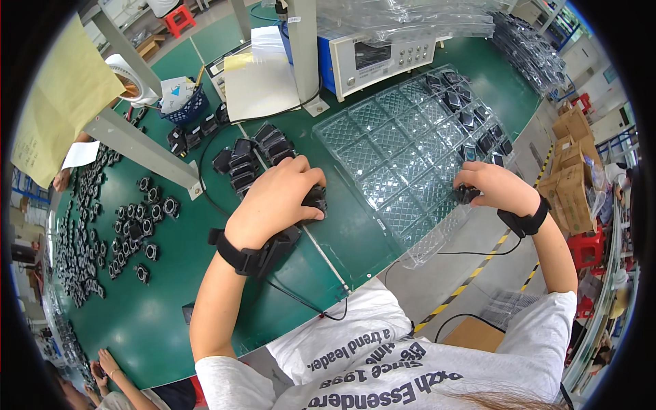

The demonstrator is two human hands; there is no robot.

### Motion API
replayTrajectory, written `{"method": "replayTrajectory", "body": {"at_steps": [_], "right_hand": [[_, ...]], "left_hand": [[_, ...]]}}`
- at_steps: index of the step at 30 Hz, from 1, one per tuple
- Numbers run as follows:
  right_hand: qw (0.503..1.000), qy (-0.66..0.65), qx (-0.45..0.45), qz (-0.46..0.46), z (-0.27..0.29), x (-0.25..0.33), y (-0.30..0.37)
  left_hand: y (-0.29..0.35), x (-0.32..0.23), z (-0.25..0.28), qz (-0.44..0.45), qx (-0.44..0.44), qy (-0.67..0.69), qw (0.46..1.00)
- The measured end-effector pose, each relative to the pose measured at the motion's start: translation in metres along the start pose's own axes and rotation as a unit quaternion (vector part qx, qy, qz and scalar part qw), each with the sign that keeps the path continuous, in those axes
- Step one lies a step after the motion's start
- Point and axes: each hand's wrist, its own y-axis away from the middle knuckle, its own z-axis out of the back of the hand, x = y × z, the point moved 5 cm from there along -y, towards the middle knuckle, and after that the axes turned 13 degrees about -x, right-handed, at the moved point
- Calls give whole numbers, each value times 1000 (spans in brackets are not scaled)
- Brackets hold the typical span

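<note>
My left hand (pixel 277 195) is over the green table with its fingers curled around a small black part (pixel 316 199), which they partly cover. Beside it stand short rows of similar black block-like parts (pixel 242 164). Over the near right side of a clear plastic compartment tray (pixel 383 147), my right hand (pixel 502 186) pinches another small black part (pixel 466 195). Several compartments along the tray's right side hold black parts (pixel 486 140); the left and middle compartments hold none. Both wrists wear black straps with cables.
Many loose round-faced black parts (pixel 133 229) spread across the left of the table. Behind the tray stands a bench instrument (pixel 376 61) with stacked clear trays (pixel 417 24) on top. Metal posts (pixel 147 140), a blue basket (pixel 184 106) and another person's hand (pixel 109 362) are also around the table.
</note>
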Motion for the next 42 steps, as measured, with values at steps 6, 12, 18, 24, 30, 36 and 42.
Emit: {"method": "replayTrajectory", "body": {"at_steps": [6,12,18,24,30,36,42], "right_hand": [[999,-6,18,-40,-5,0,3],[995,-53,-13,-87,-4,-11,8],[990,-114,41,-66,-4,-28,9],[930,-246,-118,-248,13,-85,5],[881,-296,-104,-354,-4,-125,5],[894,-293,-124,-316,-10,-115,-11],[962,-47,-255,-89,31,-1,-35]], "left_hand": [[13,-7,-3,13,-47,-64,997],[16,-8,-2,-32,-103,-166,980],[18,-6,7,-35,-149,-168,974],[31,-26,43,-44,-184,-156,969],[62,-39,80,22,-174,-178,968],[82,-33,67,20,-120,-115,986],[86,-34,26,3,-60,-88,994]]}}
